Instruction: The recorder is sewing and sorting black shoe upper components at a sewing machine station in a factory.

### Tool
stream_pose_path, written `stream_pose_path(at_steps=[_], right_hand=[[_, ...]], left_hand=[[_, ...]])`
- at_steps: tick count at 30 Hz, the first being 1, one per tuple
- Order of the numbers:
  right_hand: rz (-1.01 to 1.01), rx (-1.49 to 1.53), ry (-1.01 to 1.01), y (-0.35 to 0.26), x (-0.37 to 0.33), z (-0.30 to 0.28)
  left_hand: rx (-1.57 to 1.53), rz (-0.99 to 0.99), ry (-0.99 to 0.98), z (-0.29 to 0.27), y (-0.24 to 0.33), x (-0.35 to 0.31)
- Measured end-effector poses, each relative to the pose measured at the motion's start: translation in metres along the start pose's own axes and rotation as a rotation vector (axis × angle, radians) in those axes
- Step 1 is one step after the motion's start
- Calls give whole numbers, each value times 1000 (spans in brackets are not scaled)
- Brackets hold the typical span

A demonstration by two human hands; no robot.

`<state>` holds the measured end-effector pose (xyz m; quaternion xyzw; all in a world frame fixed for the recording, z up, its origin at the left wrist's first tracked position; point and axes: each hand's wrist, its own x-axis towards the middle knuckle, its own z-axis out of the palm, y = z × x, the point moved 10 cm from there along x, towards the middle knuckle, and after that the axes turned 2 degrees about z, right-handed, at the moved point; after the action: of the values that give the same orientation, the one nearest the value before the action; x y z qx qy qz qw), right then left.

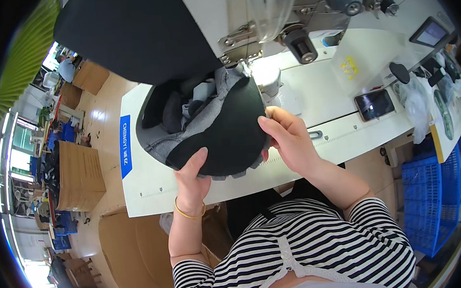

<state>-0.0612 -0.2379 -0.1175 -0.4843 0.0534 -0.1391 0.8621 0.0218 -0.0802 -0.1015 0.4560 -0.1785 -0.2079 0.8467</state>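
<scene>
A black and grey fabric cap (224,131) lies tilted under the sewing machine's head (235,54), its wide black brim facing me. Small notched tabs run along the brim's near edge, and grey cloth is folded inside the crown. My left hand (193,175) grips the near left edge, thumb on top and fingers hidden beneath. With thumb and fingers pinched together, my right hand (289,135) holds the brim's right edge. At its far right the cap meets the machine's needle area, where the exact stitch point is too small to make out.
The white sewing table (154,199) carries a phone (374,105) and a clear plastic bag (416,109) on the right. A black panel (134,33) overhangs the far left. Open cardboard box (126,256) stands below left; blue crates (429,200) stand at right.
</scene>
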Motion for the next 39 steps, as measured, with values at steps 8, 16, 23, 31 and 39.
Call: stream_pose_path(at_steps=[8,16,23,31,39], right_hand=[[-30,20,-19,1,1,-4],[-39,-26,8,1,-3,1],[-22,-21,-29,2,-1,6],[-28,-75,-41,1,-7,7],[-18,-69,-41,-6,12,4]], left_hand=[[153,1,-7,-13,-7,11],[66,-17,-27,-7,-5,16],[172,-13,-174,-4,-6,21],[107,-18,-170,6,-2,21],[202,30,-91,11,0,31]])
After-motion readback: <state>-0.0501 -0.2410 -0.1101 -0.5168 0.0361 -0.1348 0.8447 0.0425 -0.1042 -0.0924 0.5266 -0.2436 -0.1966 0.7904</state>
